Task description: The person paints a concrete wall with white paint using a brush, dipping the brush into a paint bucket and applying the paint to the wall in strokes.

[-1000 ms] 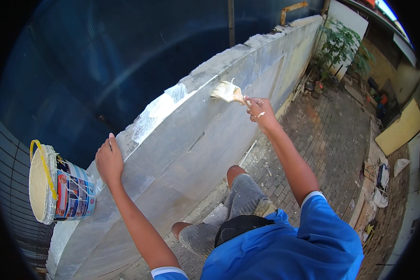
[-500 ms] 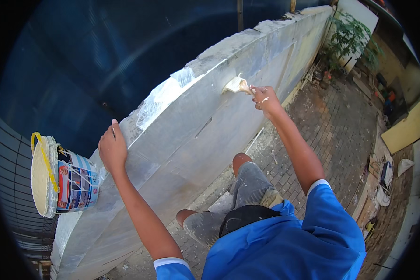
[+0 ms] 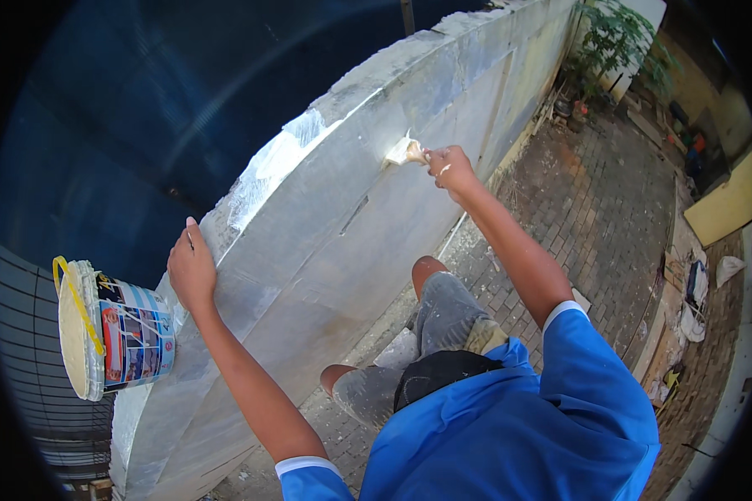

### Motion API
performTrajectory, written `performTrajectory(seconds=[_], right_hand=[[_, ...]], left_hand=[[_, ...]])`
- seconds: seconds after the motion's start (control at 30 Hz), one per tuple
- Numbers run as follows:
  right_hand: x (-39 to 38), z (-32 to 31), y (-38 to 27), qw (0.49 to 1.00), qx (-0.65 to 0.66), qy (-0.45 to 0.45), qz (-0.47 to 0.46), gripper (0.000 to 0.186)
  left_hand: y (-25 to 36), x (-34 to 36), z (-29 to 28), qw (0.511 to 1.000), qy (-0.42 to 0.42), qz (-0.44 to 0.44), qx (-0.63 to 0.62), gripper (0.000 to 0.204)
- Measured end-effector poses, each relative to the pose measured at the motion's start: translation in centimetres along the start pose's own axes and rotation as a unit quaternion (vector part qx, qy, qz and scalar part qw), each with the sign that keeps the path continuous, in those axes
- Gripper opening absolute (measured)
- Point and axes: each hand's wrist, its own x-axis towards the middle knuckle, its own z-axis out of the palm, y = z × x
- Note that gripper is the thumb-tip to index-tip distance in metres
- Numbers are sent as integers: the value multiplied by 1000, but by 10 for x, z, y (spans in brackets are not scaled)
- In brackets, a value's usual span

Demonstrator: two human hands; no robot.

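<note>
A paintbrush [image 3: 403,151] with white-coated bristles is in my right hand [image 3: 449,171]; its bristles are against the side face of the grey concrete wall [image 3: 309,250]. My left hand [image 3: 191,267] grips the wall's top edge, left of a patch of fresh white paint [image 3: 267,171]. Beside that hand, a white plastic bucket [image 3: 134,334] with a printed label and yellow handle sits on the wall top; it holds cream-white paint or its coated lid, I cannot tell which.
Beyond the wall hangs a dark blue surface [image 3: 134,117], with a dark grid [image 3: 29,334] at lower left. Brick paving [image 3: 585,209] lies below me. At right are a leafy plant [image 3: 618,42], a yellow board [image 3: 725,196], planks and white sacks [image 3: 693,326]. My legs show below.
My right hand and the brush have shifted slightly along the wall face and sit higher in the picture. The view has tilted a little; my left hand stays at the edge.
</note>
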Motion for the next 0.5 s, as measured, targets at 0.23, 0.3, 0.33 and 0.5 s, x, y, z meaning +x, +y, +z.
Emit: performTrajectory(seconds=[0.23, 0.3, 0.33, 0.5], right_hand=[[-14, -39, -67, 983, 162, -76, -41, 35], [-19, -37, -41, 983, 171, -59, -13, 35], [-21, -33, -22, 982, 181, -44, 14, 34], [-15, -22, 67, 993, 83, -9, 83, 32]], left_hand=[[3, -1, -5, 1000, -5, -4, -13, 64], [2, -2, -7, 1000, -9, 4, -19, 65], [0, -1, -7, 1000, -7, 5, -20, 65], [-1, 2, 2, 1000, 6, 18, -14, 65]])
